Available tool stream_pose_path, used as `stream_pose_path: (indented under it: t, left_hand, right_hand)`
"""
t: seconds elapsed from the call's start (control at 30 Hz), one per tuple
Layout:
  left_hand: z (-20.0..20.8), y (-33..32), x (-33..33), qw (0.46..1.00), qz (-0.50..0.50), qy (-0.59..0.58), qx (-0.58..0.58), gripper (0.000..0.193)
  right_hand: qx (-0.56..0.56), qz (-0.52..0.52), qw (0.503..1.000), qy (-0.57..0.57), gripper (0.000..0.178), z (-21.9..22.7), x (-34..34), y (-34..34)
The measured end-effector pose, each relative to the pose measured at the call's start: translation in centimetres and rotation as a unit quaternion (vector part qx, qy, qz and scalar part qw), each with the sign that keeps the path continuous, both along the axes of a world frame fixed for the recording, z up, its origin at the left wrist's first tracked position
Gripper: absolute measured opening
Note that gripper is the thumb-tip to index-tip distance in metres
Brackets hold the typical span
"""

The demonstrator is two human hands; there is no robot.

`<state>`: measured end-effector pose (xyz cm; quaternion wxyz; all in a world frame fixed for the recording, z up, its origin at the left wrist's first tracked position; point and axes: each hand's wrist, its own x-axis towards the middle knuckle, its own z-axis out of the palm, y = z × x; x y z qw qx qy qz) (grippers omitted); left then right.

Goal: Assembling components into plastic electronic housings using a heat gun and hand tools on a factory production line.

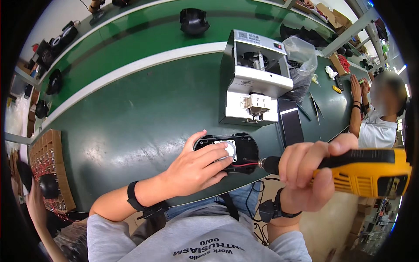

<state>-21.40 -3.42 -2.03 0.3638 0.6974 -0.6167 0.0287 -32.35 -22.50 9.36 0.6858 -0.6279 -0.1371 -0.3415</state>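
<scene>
My left hand (195,165) steadies a black plastic housing (248,146) on the bench, its thumb at the far rim and its fingers over a white-rimmed round part (230,149) inside. Red and black wires (244,164) run from that part toward the housing's right side. Closed around a yellow and black power screwdriver (371,172) is my right hand (307,168). The tool lies roughly level, its chuck pointing left at the housing's right end. Whether the bit touches a screw, I cannot tell.
A grey metal machine (257,81) stands just beyond the housing. To its right are a plastic bag of dark parts (301,65), tweezers (315,107) and a dark phone-like slab (291,124). A cardboard divider box (52,170) sits at the left. Co-workers sit on both sides.
</scene>
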Motion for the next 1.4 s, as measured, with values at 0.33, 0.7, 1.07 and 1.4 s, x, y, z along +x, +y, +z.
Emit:
stream_pose_path:
  t: [0.33, 0.7, 1.07, 1.4]
  left_hand:
    - [0.0, -0.4, 0.1, 1.0, 0.002, 0.018, -0.021, 0.024]
    - [-0.2, -0.7, 0.4, 0.999, -0.004, 0.029, -0.023, 0.032]
    - [-0.7, -0.7, 0.2, 0.999, 0.008, 0.031, -0.043, 0.025]
    - [-0.9, -0.6, 0.4, 0.998, 0.002, 0.021, -0.051, 0.022]
  right_hand:
    - [0.015, 0.062, 0.997, 0.041, 0.048, -1.7, -0.5, -1.3]
    - [0.009, -0.033, 0.997, 0.064, 0.039, -2.1, 0.8, 0.7]
    - [-0.006, -0.005, 0.997, 0.07, 0.035, -2.3, 0.7, 0.5]
    - [-0.019, 0.009, 0.997, 0.08, 0.034, -3.0, 0.7, 0.3]
